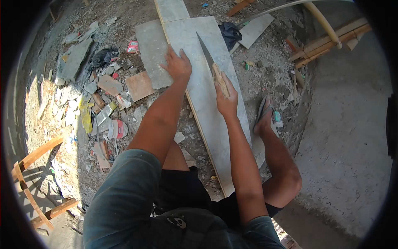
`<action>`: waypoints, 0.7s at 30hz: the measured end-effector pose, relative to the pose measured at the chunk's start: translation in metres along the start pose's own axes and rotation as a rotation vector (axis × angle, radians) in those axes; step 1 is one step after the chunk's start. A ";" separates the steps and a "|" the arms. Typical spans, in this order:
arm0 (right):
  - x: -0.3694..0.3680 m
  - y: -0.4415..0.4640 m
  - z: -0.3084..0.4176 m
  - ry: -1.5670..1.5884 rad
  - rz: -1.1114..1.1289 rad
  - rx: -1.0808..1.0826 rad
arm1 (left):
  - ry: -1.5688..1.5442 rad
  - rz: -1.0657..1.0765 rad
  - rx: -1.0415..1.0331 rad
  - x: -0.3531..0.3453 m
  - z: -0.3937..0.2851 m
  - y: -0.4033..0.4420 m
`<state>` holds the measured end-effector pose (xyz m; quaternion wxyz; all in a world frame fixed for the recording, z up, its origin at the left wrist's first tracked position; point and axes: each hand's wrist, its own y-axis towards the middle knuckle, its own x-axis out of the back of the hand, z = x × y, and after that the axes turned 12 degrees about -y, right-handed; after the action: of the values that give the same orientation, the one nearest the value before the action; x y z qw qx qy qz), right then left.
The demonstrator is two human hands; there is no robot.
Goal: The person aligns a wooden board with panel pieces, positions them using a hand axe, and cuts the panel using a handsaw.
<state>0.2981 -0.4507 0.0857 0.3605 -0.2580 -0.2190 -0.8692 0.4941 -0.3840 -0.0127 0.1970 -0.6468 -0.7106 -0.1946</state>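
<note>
A long pale grey board (pixel 203 79), with a light wooden strip along its left edge, runs between my legs and away from me. My left hand (pixel 179 65) rests near the board's left edge with its fingers spread. In my right hand (pixel 227 97) is the worn wooden handle of a handsaw (pixel 206 52); its dark, tapering blade points away over the board. I cannot make out the blade's teeth. Beside my left hand, a rough grey slab (pixel 151 50) lies against the board's left side.
Rubble and broken tiles (pixel 139 86) cover the ground to the left, with a red-and-white tub (pixel 117 129) among them. Black plastic (pixel 229 35) and a pale offcut (pixel 256 31) lie at the far right of the board. Bamboo and timber (pixel 329 39) stand at upper right, beside a concrete surface (pixel 344 124).
</note>
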 end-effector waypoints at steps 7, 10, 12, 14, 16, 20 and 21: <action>0.008 0.021 -0.014 0.058 0.033 -0.075 | 0.033 0.044 -0.001 0.008 -0.007 -0.003; 0.004 0.014 -0.013 0.117 0.007 -0.100 | 0.013 0.054 0.036 0.001 -0.013 -0.004; -0.001 0.008 -0.007 0.124 0.000 -0.100 | 0.001 0.026 0.001 0.001 -0.007 -0.002; -0.005 0.002 -0.003 0.104 -0.006 -0.059 | -0.001 0.018 0.014 0.000 -0.007 -0.002; -0.002 0.003 -0.008 0.092 0.006 -0.001 | 0.003 0.008 0.029 -0.002 -0.009 -0.002; 0.004 0.008 -0.017 0.141 0.061 0.047 | 0.005 -0.041 -0.029 -0.009 -0.003 -0.001; 0.005 0.007 -0.018 0.148 0.081 0.047 | 0.011 -0.070 -0.070 -0.010 -0.001 -0.001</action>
<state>0.2953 -0.4684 0.0759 0.4167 -0.1933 -0.2015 -0.8651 0.4937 -0.3926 -0.0171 0.1710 -0.6272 -0.7244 -0.2296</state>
